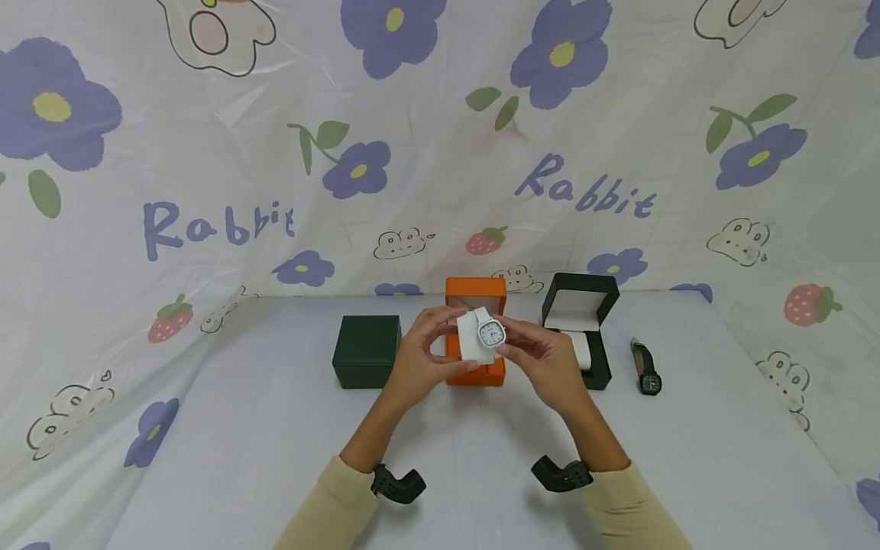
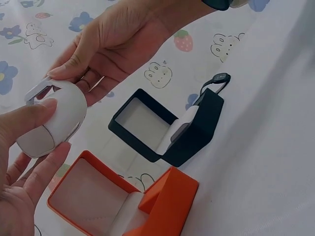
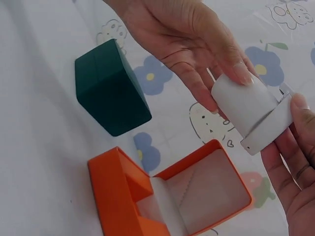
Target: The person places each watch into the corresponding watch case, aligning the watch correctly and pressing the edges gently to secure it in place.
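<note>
A person in cream sleeves holds a white watch (image 1: 491, 333) on its white cushion (image 1: 473, 345) with both hands, raised above an open orange box (image 1: 474, 373) at the middle of the surface (image 1: 275, 458).

The main risk, as a judgement: the watch is held only by fingertips over the open box, so a loosened pinch could let the cushion slide out of the strap or drop onto the box edge. Pulling the strap too hard could also twist the cushion out of the other hand.

The left hand (image 1: 421, 359) comes in from the near left, palm turned inward, with thumb and fingers curled round the cushion. The right hand (image 1: 543, 365) comes in from the near right, its fingertips pinching the watch at the case and strap. Both wrists are lifted off the surface and wear black mounts.

To the left sits a closed green box (image 1: 367, 351). To the right stands an open black box (image 1: 584, 328) with a white cushion inside, and a black watch (image 1: 646, 368) lies flat further right. A floral cloth printed "Rabbit" hangs behind.
</note>
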A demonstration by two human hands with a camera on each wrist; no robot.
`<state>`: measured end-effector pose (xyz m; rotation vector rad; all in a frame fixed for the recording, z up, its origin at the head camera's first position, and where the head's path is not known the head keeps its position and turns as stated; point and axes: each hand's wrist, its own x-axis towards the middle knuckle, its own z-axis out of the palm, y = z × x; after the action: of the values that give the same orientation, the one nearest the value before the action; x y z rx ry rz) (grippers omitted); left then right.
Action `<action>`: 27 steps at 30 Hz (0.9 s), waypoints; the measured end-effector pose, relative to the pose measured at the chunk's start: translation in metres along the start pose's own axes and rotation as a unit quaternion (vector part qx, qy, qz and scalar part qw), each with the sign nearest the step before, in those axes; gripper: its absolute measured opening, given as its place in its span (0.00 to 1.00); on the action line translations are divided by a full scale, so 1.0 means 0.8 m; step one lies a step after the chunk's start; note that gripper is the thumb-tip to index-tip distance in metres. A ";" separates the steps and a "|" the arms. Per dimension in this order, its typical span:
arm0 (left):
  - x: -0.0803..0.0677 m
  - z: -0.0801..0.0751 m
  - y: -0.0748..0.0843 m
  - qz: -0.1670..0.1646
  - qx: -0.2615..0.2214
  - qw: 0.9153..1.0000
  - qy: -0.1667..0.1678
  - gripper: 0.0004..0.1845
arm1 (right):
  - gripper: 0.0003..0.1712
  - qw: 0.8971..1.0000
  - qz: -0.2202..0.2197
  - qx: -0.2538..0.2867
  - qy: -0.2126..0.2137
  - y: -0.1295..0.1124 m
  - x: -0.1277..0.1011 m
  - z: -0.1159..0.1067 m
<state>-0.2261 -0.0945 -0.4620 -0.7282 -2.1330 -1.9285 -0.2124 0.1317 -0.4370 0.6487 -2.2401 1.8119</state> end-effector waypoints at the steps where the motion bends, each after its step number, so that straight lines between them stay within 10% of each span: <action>1: 0.000 0.001 0.000 0.001 0.000 1.000 0.003 0.37 | 0.24 1.000 0.003 0.003 0.002 0.000 0.000 0.000; 19: 0.004 0.001 0.005 -0.001 0.003 1.000 0.020 0.37 | 0.25 0.997 0.027 -0.024 0.063 -0.001 -0.002 0.020; 27: 0.003 -0.007 0.009 -0.010 -0.013 1.000 -0.008 0.38 | 0.34 0.999 -0.001 -0.053 0.001 -0.010 -0.001 0.007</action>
<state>-0.2258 -0.0993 -0.4541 -0.7318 -2.1382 -1.9699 -0.2079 0.1255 -0.4317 0.6286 -2.3154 1.6794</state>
